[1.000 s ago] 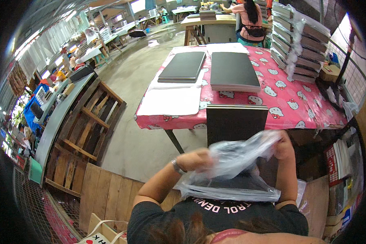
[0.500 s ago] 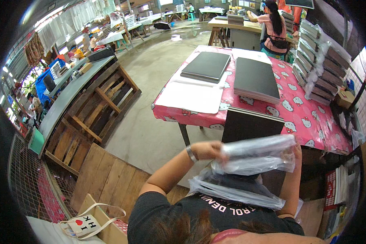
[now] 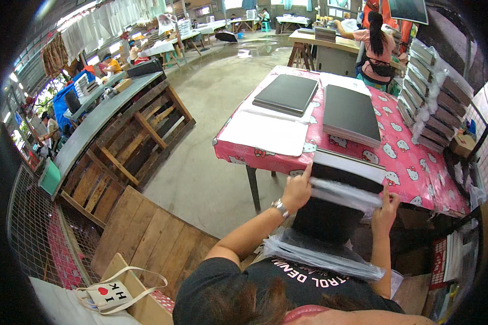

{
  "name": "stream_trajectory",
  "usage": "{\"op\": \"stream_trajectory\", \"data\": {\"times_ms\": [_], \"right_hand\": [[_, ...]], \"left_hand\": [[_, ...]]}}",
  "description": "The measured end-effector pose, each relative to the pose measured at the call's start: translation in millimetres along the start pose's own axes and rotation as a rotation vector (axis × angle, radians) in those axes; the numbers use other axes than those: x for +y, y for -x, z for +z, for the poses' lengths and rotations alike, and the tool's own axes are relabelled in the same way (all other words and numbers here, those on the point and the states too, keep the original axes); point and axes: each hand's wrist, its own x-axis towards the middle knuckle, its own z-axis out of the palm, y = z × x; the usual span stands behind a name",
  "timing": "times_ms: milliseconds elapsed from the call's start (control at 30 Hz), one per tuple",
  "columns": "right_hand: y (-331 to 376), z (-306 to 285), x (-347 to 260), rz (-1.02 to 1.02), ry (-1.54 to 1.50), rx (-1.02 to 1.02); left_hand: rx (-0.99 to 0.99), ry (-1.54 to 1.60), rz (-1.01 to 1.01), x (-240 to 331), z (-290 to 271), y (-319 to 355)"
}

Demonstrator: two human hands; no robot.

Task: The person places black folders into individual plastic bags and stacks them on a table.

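Evidently, seen from the head camera, the left hand [image 3: 297, 192], mostly curled with its index finger straightened, pinches one end of a blurred clear plastic sleeve [image 3: 348, 195]; the right hand [image 3: 384, 212] pinches the other end. The filmy sleeve stretches across flat, matte black boards [image 3: 341, 174] with pale edges, leaning at the glossy pink tablecloth [image 3: 436, 179]. Crinkled, see-through plastic sleeves [image 3: 322, 255] lie layered nearest the person's black T-shirt [image 3: 222, 281].
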Motion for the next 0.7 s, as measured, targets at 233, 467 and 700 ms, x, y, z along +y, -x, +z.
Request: {"op": "stream_trajectory", "data": {"times_ms": [233, 467, 700], "right_hand": [[-5.8, -100.2, -11.4, 0.634, -0.812, -0.43], [9.5, -116.9, -3.0, 0.791, -1.123, -0.594], [64.6, -100.8, 33.3, 1.005, -1.258, -0.635]], "left_hand": [[0.13, -0.018, 0.406, 51.0, -103.1, 60.1], [-0.302, 0.398, 0.084, 39.1, -118.3, 69.5], [-1.145, 0.891, -0.309, -17.3, -81.4, 64.4]]}}
